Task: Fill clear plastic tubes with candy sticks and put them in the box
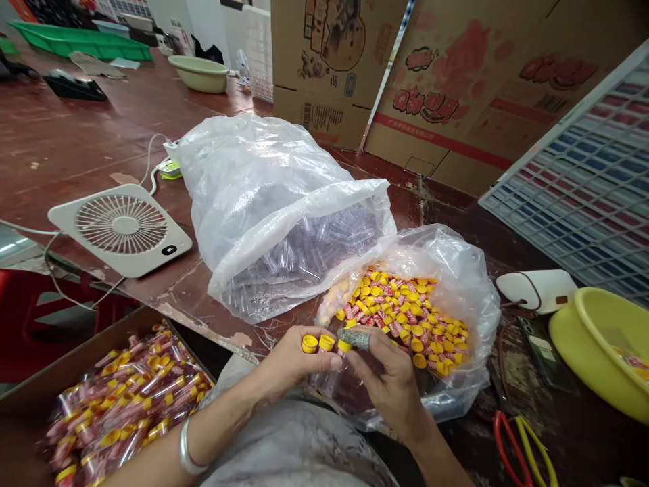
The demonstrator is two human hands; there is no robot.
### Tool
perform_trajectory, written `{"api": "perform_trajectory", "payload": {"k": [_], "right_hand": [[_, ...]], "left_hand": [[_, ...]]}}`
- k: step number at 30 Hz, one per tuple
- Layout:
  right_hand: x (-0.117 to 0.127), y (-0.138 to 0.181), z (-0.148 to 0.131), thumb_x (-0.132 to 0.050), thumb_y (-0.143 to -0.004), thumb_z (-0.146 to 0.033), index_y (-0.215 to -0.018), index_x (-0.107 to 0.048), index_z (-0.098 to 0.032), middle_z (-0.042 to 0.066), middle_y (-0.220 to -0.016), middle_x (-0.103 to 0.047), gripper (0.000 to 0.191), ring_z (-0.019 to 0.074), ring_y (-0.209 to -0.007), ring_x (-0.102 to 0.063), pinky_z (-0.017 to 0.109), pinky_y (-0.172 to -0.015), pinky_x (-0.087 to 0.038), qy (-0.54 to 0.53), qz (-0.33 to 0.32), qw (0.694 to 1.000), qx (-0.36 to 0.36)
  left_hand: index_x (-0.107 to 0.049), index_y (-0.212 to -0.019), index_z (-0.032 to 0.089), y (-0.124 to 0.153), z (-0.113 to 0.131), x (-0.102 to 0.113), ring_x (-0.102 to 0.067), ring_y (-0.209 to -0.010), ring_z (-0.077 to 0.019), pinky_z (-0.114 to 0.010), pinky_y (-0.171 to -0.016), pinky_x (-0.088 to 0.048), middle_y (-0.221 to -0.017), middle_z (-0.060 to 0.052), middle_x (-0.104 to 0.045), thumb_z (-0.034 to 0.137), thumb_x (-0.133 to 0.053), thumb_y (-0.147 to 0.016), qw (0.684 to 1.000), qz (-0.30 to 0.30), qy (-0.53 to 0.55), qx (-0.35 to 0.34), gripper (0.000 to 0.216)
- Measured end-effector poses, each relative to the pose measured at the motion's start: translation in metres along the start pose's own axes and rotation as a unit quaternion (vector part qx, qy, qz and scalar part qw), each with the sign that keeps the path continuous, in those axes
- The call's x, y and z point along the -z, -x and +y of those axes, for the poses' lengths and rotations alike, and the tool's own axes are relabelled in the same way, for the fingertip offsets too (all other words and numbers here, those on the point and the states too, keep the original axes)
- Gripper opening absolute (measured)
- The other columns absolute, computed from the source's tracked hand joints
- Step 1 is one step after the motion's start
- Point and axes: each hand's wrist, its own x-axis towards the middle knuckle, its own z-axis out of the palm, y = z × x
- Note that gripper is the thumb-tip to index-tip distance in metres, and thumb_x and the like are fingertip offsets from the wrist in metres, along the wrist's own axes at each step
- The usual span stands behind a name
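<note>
Two round yellow plastic caps (309,344) are held in the fingers of the left hand (291,357), open ends upward, long axes hidden; a third yellow cap (344,345) is pinched by the right hand (390,375). Just beyond, a crumpled translucent bag (479,297) of red-and-yellow pieces (388,301) is partly blocked by the right hand.

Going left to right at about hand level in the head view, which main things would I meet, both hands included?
box → left hand → right hand → red handle → yellow basin
</note>
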Motion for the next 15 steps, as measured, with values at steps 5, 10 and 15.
{"api": "perform_trajectory", "payload": {"k": [5,10,15], "right_hand": [[-0.012,0.002,-0.003,-0.08,-0.076,-0.052,-0.128,-0.05,-0.014,0.017,-0.121,-0.062,0.07,0.0321,-0.121,-0.056,0.053,-0.104,-0.05,0.134,-0.017,0.987,0.092],[-0.033,0.008,-0.01,-0.079,-0.075,-0.047,-0.116,-0.051,-0.016,0.014,-0.107,-0.063,0.058,0.0324,-0.11,-0.06,0.055,-0.097,-0.053,0.19,0.046,0.973,0.123],[-0.022,0.005,-0.016,-0.08,-0.075,-0.05,-0.127,-0.05,-0.018,0.013,-0.121,-0.064,0.068,0.0302,-0.119,-0.058,0.052,-0.106,-0.049,0.17,-0.092,0.976,0.104]], "left_hand": [[-0.068,-0.072,0.01,0.001,0.002,-0.003,-0.05,-0.063,-0.0104,-0.021,-0.064,-0.039,-0.066,-0.002,-0.064,0.037,-0.083,-0.07,0.997,-0.001,0.069,-0.016,0.03],[-0.066,-0.073,0.011,0.003,-0.003,-0.002,-0.051,-0.063,-0.011,-0.022,-0.065,-0.041,-0.066,-0.001,-0.062,0.035,-0.085,-0.067,0.995,-0.03,0.092,0.003,0.032],[-0.065,-0.086,0.015,0.03,-0.002,0.035,-0.051,-0.065,-0.012,-0.021,-0.062,-0.04,-0.071,0.002,-0.061,0.038,-0.086,-0.061,0.997,-0.017,-0.068,0.045,0.039]]}}
